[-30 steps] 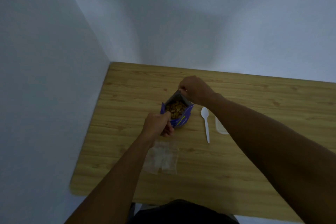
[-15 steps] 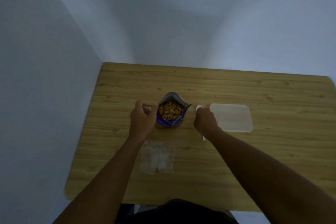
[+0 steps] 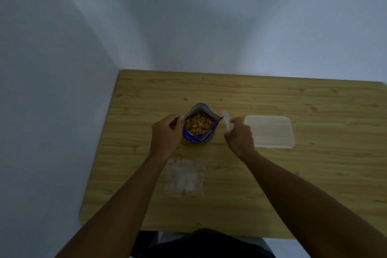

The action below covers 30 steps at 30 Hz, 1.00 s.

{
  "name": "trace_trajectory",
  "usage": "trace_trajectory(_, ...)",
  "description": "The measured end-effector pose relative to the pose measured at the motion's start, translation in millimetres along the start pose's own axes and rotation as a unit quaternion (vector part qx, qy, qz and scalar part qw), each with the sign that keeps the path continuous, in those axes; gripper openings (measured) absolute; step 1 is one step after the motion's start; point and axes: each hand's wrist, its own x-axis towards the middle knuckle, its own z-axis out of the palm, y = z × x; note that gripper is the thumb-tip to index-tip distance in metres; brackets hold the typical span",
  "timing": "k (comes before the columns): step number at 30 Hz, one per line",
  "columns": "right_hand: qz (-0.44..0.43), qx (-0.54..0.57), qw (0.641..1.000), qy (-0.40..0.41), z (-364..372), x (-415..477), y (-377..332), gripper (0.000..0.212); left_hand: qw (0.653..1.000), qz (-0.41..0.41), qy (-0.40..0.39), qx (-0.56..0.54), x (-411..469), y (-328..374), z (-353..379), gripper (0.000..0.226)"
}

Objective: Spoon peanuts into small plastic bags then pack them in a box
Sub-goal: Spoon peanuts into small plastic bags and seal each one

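Dim, low contrast, blue-grey cast. Broad soft shadow on far wall [image 3: 188, 27], lighter toward the right. Table [image 3: 314, 184] dull, evenly lit. Spoon [image 3: 225, 118] smeared by motion blur. Peanut bag [image 3: 199, 125] sharpest; small plastic bags [image 3: 184, 176] barely resolve. Wide-angle lean along left wall [image 3: 41, 111] edge.

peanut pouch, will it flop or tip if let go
Probably floppy: the peanut pouch has thin creased walls, and the left hand holds its rim. Likely bottom-heavy, as peanuts fill it near the mouth, so it may stand; a sideways push could spill it.
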Motion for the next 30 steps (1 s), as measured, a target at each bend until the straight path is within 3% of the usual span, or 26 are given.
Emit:
trace_trajectory(2,-0.006,0.018,0.998,0.054,-25,9,-15,0.027,1.0,-0.001,0.002,-0.005,1,-2,1,0.026)
trace_trajectory(6,-0.148,0.058,0.983,0.094,-84,22,-53,0.014,1.0,-0.006,-0.003,-0.014,4,-5,2,0.025)
trace_trajectory(9,-0.227,0.048,0.971,0.054,-120,16,-82,0.012,1.0,-0.008,0.005,-0.022,6,-3,4,0.023)
trace_trajectory(13,-0.317,-0.065,0.944,-0.057,-130,1,-108,0.007,0.999,-0.023,0.003,-0.024,6,-2,4,0.022)
trace_trajectory(19,-0.313,-0.217,0.918,-0.109,-79,0,-111,0.004,0.998,-0.034,-0.01,-0.047,6,-4,4,0.021)
trace_trajectory(25,-0.264,-0.198,0.937,-0.113,-55,1,-101,0.008,0.992,-0.053,-0.042,-0.11,6,-15,5,0.02)
trace_trajectory(28,-0.271,-0.225,0.934,-0.059,-59,-6,-94,0.025,0.983,-0.091,-0.065,-0.144,5,-23,2,0.031)
trace_trajectory(30,-0.297,-0.222,0.928,0.037,-58,-10,-84,0.04,0.982,-0.116,-0.074,-0.128,0,-32,-1,0.035)
